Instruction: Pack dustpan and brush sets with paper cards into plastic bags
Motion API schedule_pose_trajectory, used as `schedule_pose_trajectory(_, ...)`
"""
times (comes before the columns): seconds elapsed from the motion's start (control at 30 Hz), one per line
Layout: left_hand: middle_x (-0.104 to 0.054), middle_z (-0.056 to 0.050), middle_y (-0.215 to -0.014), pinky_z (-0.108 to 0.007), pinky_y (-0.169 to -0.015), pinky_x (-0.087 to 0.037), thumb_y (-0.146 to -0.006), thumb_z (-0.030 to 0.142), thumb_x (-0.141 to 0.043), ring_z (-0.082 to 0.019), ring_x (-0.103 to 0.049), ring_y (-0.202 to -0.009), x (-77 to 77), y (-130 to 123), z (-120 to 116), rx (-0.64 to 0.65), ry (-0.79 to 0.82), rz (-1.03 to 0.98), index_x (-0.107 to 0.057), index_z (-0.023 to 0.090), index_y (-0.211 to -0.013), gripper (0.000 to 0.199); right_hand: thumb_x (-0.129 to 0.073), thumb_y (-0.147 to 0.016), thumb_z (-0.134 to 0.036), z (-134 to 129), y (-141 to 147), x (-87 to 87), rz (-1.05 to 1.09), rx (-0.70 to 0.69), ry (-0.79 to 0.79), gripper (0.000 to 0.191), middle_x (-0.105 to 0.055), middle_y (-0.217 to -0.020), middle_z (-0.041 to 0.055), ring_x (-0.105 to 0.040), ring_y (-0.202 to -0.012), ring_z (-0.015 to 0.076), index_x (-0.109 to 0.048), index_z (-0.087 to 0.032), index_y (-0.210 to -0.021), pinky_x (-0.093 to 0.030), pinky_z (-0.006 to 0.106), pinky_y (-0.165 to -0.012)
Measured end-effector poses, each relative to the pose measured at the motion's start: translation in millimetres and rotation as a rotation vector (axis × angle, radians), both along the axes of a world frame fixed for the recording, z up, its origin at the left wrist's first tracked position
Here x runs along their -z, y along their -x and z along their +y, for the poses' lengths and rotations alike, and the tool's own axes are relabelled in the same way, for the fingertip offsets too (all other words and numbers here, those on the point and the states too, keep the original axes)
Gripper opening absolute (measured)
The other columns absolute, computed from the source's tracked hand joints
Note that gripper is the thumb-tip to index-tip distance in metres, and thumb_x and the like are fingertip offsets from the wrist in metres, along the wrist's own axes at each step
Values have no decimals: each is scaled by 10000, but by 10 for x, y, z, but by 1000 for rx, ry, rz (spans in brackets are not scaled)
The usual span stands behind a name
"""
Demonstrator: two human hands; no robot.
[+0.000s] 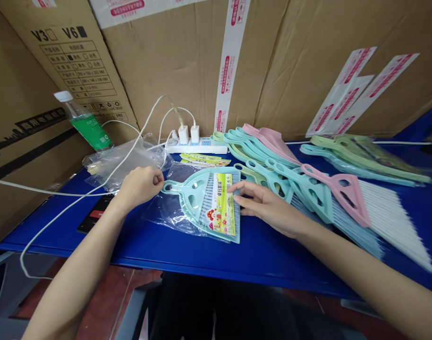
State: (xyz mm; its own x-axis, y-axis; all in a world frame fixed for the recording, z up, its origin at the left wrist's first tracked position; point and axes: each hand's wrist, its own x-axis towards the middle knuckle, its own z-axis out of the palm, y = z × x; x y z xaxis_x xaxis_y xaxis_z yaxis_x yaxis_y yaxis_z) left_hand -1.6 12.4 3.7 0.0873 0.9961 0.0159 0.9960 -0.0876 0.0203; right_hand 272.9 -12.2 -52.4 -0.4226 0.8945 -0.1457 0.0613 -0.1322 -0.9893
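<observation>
Dustpan (188, 188) partly in bag (169, 212); left hand (141, 186) fisted, hold unclear; right hand (263, 205) half-open, touching card (221, 208); loose brushes (353, 229) unbagged.

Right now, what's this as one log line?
dustpan-and-brush set: label card over bristles; left hand: curled by handle; right hand: at card's edge

Your left forearm (90, 267) and right forearm (357, 264) are bare and slim, tapering towards the wrists. Your left hand (140, 188) and right hand (263, 205) are bare too, with slender fingers. Over your lap you wear black clothing (198, 302), plain and dark enough that its folds and seams are hard to make out.
</observation>
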Motion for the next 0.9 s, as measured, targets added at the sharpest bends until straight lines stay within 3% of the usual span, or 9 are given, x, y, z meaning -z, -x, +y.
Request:
schedule_pose_trajectory(0.2, -738, -99, -859, -339, -599, -397, -815, 222, -479, -340, -678, -830, -22, 6, -29, -77, -5, 145, -668, 215, -773, 194, -739, -725, -374, 4, -11, -14, -39, 0, -7, 309, -549, -961, 13, -614, -955, 181, -603, -241, -968, -572, 396, -867)
schedule_pose_trajectory(0.53, -711, -165, -831, -397, -643, -480, -801, 194, -488, -384, -676, -823, -36, 24, -66, -140, -56, 212, -702, 173, -811, 215, -708, -728, -413, -12, -9, -32, -112, -65, -95, 367, -595, -1041, 62, -644, -1007, 222, -581, -202, -1000, -581, 408, -867)
schedule_pose_trajectory(0.67, -698, -182, -983, -406, -693, -521, -841, 154, -391, -376, -678, -921, -53, -6, -76, -157, -73, 293, -719, 153, -941, 342, -616, -806, -372, -30, -31, -45, -157, -121, -180, 279, -625, -1071, 93, -660, -1049, 234, -568, -185, -1007, -595, 377, -838)
schedule_pose_trajectory(0.77, -659, -145, -1136, -411, -739, -543, -850, 130, -353, -345, -682, -958, -55, -13, -77, -97, -56, 280, -708, 198, -1071, 424, -491, -870, -239, -55, -50, -36, -279, -118, -395, 197, -645, -1093, 103, -684, -1007, 210, -585, -190, -1036, -603, 353, -800)
schedule_pose_trajectory(0.9, -625, -66, -1254, -378, -891, -533, -788, 53, -344, -267, -648, -1083, -30, 31, -84, 135, 30, 212, -650, 254, -1202, 553, -385, -886, -88, -60, -89, 7, -602, -101, -945, 340, -687, -1096, 93, -683, -992, 205, -653, -203, -1060, -580, 401, -863)
